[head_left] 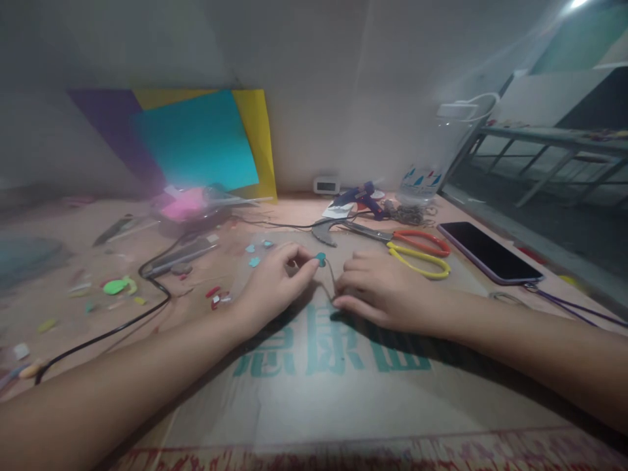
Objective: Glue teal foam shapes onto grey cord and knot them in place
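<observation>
My left hand [279, 282] pinches a small round teal piece [321, 258] between thumb and forefinger. From that piece a thin wire-like strand [330, 271] runs down to my right hand [385, 288]. The fingers of this hand are closed around the strand's lower end, just above the board [304, 412]. Whether the strand is wire or cord I cannot tell. Left of my left hand lie several small light-blue pieces [254, 262]. Scissors [383, 237] with one red and one yellow handle loop lie beyond my right hand.
A phone [490, 252] lies at the right. Behind are a glue gun [360, 197], a small display device [326, 186] and a clear bottle [426, 163]. A black cable [118, 327] crosses the left side among scraps. Colored sheets [201, 144] lean against the wall.
</observation>
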Available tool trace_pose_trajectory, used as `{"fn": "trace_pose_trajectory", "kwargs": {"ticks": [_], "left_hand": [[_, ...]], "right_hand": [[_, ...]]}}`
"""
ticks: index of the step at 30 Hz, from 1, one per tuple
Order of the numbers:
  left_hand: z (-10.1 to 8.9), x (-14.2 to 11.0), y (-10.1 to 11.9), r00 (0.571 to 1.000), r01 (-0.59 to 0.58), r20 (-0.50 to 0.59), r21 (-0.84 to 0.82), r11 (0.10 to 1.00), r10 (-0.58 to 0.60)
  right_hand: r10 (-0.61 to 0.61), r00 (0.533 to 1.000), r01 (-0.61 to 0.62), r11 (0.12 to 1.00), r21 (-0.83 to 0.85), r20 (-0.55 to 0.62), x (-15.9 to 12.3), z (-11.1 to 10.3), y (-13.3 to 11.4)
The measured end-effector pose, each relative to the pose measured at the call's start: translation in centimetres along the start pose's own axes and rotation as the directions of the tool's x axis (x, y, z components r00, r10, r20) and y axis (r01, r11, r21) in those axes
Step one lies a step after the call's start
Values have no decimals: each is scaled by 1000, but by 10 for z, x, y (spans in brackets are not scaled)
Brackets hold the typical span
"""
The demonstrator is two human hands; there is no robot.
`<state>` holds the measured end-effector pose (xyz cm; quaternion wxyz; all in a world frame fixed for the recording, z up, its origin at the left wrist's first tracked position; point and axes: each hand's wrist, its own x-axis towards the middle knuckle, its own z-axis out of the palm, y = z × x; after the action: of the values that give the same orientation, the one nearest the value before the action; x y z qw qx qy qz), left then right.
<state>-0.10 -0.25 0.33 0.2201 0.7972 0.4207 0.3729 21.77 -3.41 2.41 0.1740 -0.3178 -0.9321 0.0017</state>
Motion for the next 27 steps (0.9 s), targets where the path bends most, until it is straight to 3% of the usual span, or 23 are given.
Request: {"fn": "trace_pose_trajectory", "kwargs": {"ticks": [3, 7, 11, 13, 15, 17, 20, 21, 23, 27], "left_hand": [[-1, 0, 2, 1000, -2, -14, -12, 1000, 2], [-2, 0, 2, 1000, -10, -28, -29, 1000, 9], [-2, 0, 0, 998, -38, -49, -45, 998, 36], [-1, 0, -1, 999, -28, -30, -48, 998, 27], [-1, 0, -1, 1000, 4, 7, -46, 999, -4], [0, 1, -1, 999, 36, 26, -45, 998, -35], [2, 2, -2, 996, 72, 48, -65, 995, -69], [2, 2, -2, 995, 86, 56, -76, 993, -82], [3, 2, -2, 993, 111, 59, -93, 989, -106], [2, 1, -3, 989, 140, 52, -102, 985, -135]], "right_hand": [[-110, 986, 122, 988, -92, 126, -2, -16, -16], [-217, 922, 207, 976, 68, 320, -6, -40, -38], [-206, 956, 230, 968, -96, 211, -10, -57, -30], [-112, 985, 133, 977, -165, 133, -10, -67, -10], [120, 988, -100, 974, -204, 92, -8, -76, 19], [364, 930, -352, 922, -160, 52, -7, -83, 52], [643, 760, -649, 759, -56, -98, -5, -81, 104], [688, 716, -696, 717, -46, -117, -5, -77, 121], [732, 678, -735, 677, -38, -74, -2, -65, 150], [725, 689, -724, 689, 29, -1, 13, -43, 181]]}}
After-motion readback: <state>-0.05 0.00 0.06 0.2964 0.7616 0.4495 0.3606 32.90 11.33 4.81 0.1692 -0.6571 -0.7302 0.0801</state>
